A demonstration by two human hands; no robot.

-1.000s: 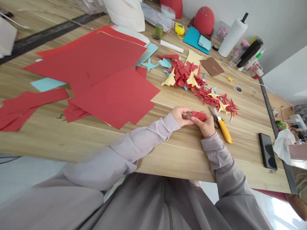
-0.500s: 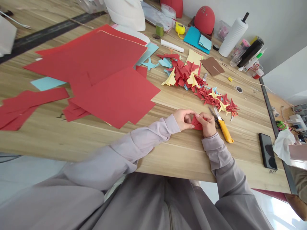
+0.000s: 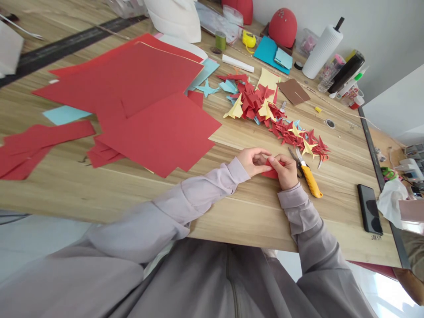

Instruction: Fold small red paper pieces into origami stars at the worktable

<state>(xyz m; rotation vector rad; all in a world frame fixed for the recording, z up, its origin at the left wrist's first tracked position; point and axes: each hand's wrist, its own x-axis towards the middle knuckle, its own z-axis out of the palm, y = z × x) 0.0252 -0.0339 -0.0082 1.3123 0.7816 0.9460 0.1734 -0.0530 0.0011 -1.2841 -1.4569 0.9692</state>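
Observation:
A small folded piece of red paper is held between my two hands above the wooden table. My left hand pinches its left side, with thumb and fingertips on the paper. My right hand grips the other side, its thumb pressed on top. The fingers hide part of the paper. Just right of my right hand lie a yellow-handled cutter and dark scissors. Beyond my hands is a heap of folded red paper stars, with yellow and blue pieces among them.
Large red sheets cover the left of the table, with red strips at far left. A black phone lies near the right edge. A white bottle and a red dome stand at the back.
The small red paper has turned and shifted slightly left between my fingers. My left thumb has moved up onto it. The things on the table are unchanged.

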